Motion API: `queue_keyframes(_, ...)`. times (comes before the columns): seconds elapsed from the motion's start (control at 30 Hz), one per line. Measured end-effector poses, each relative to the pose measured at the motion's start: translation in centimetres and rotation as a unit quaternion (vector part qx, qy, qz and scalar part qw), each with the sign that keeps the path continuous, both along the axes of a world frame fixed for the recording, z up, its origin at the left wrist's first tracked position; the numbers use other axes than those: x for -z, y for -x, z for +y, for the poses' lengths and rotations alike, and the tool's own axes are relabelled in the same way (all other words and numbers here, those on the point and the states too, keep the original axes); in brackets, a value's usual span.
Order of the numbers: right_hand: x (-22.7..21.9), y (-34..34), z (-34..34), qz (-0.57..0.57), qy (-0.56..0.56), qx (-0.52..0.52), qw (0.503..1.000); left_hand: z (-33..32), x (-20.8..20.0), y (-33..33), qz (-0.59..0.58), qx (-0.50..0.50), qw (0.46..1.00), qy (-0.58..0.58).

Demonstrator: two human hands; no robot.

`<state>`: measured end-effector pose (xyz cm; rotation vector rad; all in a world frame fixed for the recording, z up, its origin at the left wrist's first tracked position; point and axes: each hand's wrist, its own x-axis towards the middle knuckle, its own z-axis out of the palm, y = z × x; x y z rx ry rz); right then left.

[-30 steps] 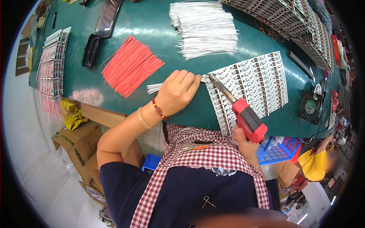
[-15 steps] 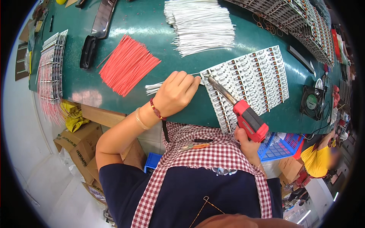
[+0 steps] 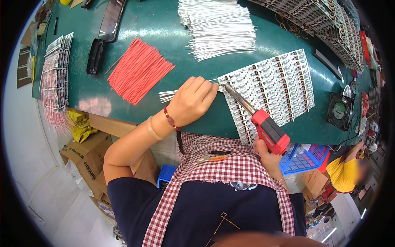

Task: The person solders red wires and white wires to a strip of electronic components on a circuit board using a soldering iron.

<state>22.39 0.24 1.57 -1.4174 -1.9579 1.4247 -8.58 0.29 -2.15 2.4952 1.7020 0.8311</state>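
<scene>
My left hand (image 3: 192, 103) is closed over a thin bunch of white wires (image 3: 166, 96), whose ends stick out to its left. Its fingertips pinch at the left edge of a panel of small white circuit boards (image 3: 271, 84). In my right hand (image 3: 268, 158) is a red and black soldering gun (image 3: 269, 129), gripped by the handle. The gun's metal tip points up and left to the panel's edge, right beside my left fingertips. Whether it touches a wire or a pad is too small to tell.
Red wires (image 3: 138, 70) and white wires (image 3: 220, 31) lie in piles on the green table (image 3: 164, 39). Stacked board panels (image 3: 317, 20) stand at the far right, above a small black fan (image 3: 339, 110). Panels with wires attached (image 3: 56, 76) hang over the left edge. A blue basket (image 3: 302, 159) sits below.
The soldering gun's tip has shifted very slightly left, closer to my left fingertips. Both hands keep their grips, and the rest of the scene looks the same.
</scene>
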Motion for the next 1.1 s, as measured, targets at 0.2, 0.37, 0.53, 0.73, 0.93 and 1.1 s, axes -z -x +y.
queue_keyframes(0.2,-1.6,1.7,-0.5,0.07,0.056,0.111,0.99,0.0,0.3,0.0,-0.002,0.0,1.0,0.002)
queue_keyframes(0.37,-1.4,1.0,-0.3,0.053,0.055,0.071,0.995,0.0,0.1,0.0,0.007,-0.001,1.0,0.005)
queue_keyframes(0.53,-1.0,-0.8,-0.5,0.089,0.098,0.048,0.99,-0.1,-0.2,0.0,0.018,-0.013,1.0,-0.008)
queue_keyframes(0.73,-1.0,-0.7,-0.4,0.091,0.133,0.063,0.985,-0.2,-0.1,-0.1,0.022,-0.016,1.0,-0.008)
queue_keyframes(0.93,-1.0,0.2,-0.7,0.052,0.072,0.075,0.993,-0.4,-0.3,-0.2,0.024,0.024,0.999,-0.027)
queue_keyframes(1.1,0.1,-1.3,-0.9,0.012,-0.001,-0.004,1.0,-0.5,-0.1,-0.2,0.015,0.026,1.0,-0.007)
